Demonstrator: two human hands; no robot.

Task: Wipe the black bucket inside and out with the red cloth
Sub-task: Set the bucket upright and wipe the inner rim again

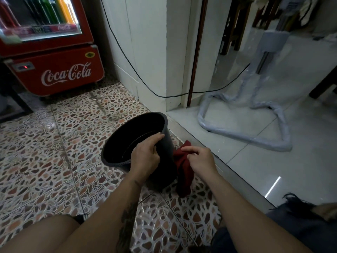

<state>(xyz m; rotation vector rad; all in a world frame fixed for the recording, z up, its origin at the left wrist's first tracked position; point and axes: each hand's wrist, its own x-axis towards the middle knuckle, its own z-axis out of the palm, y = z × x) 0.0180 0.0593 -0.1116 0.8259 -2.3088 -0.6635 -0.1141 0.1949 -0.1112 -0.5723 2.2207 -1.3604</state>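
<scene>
The black bucket stands on the patterned tile floor, tilted so its open mouth faces up and to the left. My left hand grips its near rim, thumb over the edge. The red cloth hangs bunched against the bucket's right outer wall, reaching down to the floor. My right hand pinches the top of the cloth, fingers closed on it. The bucket's lower right side is hidden behind the cloth and my hands.
A red drinks fridge stands at the back left. A white wall corner with a black cable lies behind the bucket. A raised white-tiled step runs along the right, with a wrapped fan stand on it. My knees frame the bottom.
</scene>
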